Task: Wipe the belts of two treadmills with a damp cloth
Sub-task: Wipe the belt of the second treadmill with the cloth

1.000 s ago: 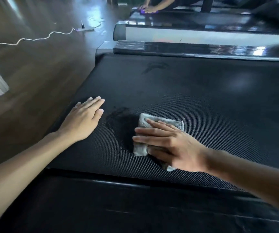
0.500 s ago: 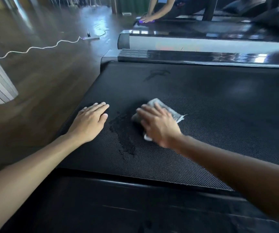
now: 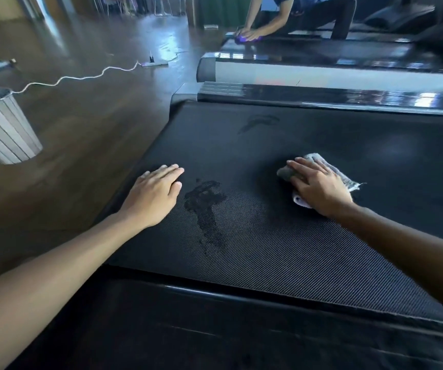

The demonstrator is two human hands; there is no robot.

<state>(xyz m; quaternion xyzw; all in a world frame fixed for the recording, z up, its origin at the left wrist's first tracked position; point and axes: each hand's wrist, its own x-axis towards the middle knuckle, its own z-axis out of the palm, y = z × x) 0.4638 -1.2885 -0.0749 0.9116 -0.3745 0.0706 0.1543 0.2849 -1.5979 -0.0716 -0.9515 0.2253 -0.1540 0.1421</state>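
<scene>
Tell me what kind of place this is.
Most likely a gym or fitness room. A wide black treadmill belt fills the view, a second treadmill stands just beyond it, and another person crouches further back, above a polished wooden floor.

The single head-worn camera is looking forward and down from close behind the left hand (image 3: 153, 194) and right hand (image 3: 319, 188), taking in the belt (image 3: 268, 257) around them.

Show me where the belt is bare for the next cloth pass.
Bare belt lies beyond the cloth up to the far side rail, and between the wet patch and the right hand. Crowded: left hand beside the wet patch.
</scene>
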